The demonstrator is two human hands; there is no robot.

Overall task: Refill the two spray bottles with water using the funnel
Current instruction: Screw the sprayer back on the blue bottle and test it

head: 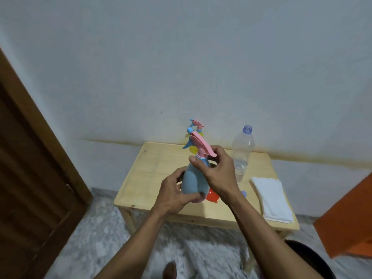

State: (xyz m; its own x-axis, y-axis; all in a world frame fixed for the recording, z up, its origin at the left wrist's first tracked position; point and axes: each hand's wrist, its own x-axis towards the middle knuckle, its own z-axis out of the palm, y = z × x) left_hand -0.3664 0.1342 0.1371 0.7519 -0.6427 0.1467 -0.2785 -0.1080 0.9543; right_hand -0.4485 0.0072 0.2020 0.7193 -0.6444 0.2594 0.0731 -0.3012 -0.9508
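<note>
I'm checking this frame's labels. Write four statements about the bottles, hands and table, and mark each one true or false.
1. The left hand grips the body of the blue spray bottle. True.
2. The clear water bottle has its cap on. False: its mouth is open, and a small blue cap lies on the table.
3. The right hand holds the bottle at its neck, below the pink spray head. True.
4. The white cloth is draped over the red funnel. False: it lies folded near the table's right edge, apart from the funnel.

Both forearms reach forward; the left hand [173, 195] curls its fingers [188, 198] in a grip, the right hand [214, 170] apparently pinches above it.
</note>
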